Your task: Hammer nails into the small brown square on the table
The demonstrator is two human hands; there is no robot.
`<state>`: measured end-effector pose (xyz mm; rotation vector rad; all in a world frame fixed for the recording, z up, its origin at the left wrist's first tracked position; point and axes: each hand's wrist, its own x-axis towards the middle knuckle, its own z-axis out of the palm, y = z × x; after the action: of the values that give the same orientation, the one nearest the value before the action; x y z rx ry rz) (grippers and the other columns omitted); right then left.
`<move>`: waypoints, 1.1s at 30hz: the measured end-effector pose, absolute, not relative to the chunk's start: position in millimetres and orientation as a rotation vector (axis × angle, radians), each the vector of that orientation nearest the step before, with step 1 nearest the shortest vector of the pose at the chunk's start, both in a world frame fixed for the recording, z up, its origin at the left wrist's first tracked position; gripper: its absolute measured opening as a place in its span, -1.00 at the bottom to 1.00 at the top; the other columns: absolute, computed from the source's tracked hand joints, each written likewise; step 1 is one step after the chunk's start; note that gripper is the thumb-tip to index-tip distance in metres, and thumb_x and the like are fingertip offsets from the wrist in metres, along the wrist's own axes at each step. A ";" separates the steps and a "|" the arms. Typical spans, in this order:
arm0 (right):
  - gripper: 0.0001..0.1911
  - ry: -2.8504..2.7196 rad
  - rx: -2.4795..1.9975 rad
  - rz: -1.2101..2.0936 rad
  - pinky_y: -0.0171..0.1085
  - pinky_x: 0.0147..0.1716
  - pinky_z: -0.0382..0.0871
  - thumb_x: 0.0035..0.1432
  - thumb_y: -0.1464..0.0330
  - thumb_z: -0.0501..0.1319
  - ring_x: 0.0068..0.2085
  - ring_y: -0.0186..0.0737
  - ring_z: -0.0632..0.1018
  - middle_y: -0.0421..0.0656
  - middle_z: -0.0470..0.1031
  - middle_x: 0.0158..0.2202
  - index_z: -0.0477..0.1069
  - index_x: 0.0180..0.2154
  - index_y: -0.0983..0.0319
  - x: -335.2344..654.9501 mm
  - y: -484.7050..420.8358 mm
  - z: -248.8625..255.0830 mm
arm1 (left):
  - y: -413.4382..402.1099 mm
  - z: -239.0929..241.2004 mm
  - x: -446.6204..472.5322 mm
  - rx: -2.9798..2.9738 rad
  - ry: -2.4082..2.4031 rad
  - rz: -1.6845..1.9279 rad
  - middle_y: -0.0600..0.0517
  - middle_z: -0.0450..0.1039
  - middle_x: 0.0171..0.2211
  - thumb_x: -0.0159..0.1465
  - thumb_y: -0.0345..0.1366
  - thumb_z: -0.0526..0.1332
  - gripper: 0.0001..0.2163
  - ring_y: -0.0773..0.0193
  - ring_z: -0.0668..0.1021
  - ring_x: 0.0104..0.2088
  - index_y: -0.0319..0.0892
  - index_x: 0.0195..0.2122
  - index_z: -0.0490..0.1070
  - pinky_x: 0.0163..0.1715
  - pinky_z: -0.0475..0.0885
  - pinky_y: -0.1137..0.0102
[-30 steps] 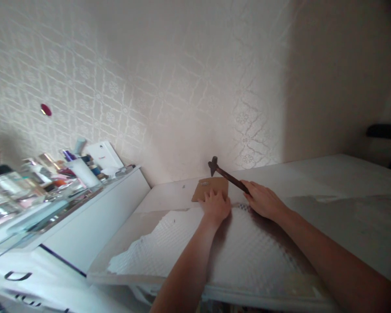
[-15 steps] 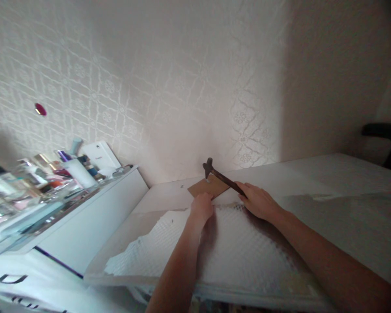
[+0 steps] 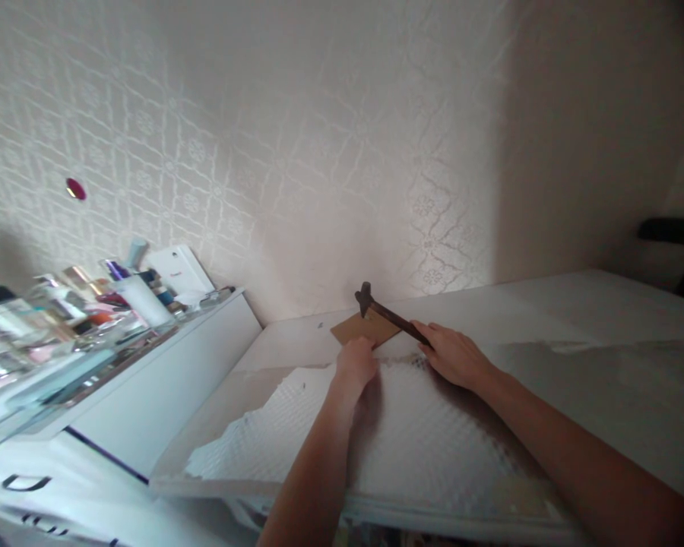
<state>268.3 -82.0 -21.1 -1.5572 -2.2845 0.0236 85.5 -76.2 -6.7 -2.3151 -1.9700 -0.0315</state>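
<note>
A dark hammer (image 3: 396, 317) is gripped near its handle's end by my right hand (image 3: 453, 355). Its head hangs over the far part of a small brown cardboard piece (image 3: 360, 328); I cannot tell whether the two touch. My left hand (image 3: 358, 360) is closed on the near edge of the cardboard, its fingertips partly hidden. Under my forearms a sheet of bubble wrap (image 3: 285, 414) lies on the white tabletop (image 3: 536, 304).
To the left stands a white dresser (image 3: 171, 380) crowded with cosmetic bottles (image 3: 142, 300) and a white box (image 3: 181, 270). A patterned wall (image 3: 330, 167) rises behind the table. A black chair part (image 3: 676, 232) shows at the right. A small dark bit (image 3: 320, 325) lies left of the cardboard.
The hammer head has come down slightly toward the cardboard. Both hands keep their grips, and the whole view has shifted a little.
</note>
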 end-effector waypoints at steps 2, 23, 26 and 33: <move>-0.52 -2.267 -1.572 0.025 -0.27 -0.26 0.20 0.14 0.36 -0.10 -0.17 -0.15 0.43 -0.02 0.37 -0.15 0.02 0.12 0.23 267.6 -83.2 -19.8 | -75.9 -6.9 85.4 -2.317 -1.975 -0.049 -0.02 0.41 -0.18 0.06 -0.52 0.05 -0.63 0.23 0.44 -0.15 -0.10 -0.11 0.36 -0.16 0.33 0.40; -0.51 -2.214 -1.600 0.054 -0.26 -0.27 0.20 0.12 0.37 -0.07 -0.19 -0.13 0.43 -0.02 0.39 -0.18 0.05 0.11 0.27 266.6 -81.5 -23.0 | -78.8 -4.2 87.2 -2.317 -1.963 -0.012 -0.04 0.40 -0.17 0.11 -0.52 0.02 -0.66 0.21 0.43 -0.12 -0.15 -0.11 0.35 -0.13 0.32 0.38; -0.50 -2.195 -1.614 0.078 -0.26 -0.26 0.19 0.12 0.37 -0.06 -0.19 -0.15 0.43 -0.02 0.40 -0.19 0.04 0.12 0.25 266.1 -80.0 -23.4 | -78.6 -4.6 86.7 -2.327 -1.945 -0.019 -0.03 0.40 -0.16 0.10 -0.53 0.02 -0.65 0.22 0.42 -0.12 -0.13 -0.10 0.34 -0.13 0.31 0.39; -0.49 -2.155 -1.583 0.103 -0.27 -0.24 0.19 0.10 0.38 -0.03 -0.16 -0.14 0.42 -0.01 0.41 -0.16 0.06 0.11 0.27 266.6 -77.4 -21.8 | -80.0 -2.2 89.7 -2.311 -2.044 0.014 -0.05 0.37 -0.11 0.15 -0.49 0.01 -0.66 0.21 0.39 -0.07 -0.12 -0.07 0.32 -0.10 0.29 0.37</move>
<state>266.6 -77.4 -21.8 -1.5833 -2.1554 0.1035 89.7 -80.0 -2.2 -2.3110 -2.0441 0.0137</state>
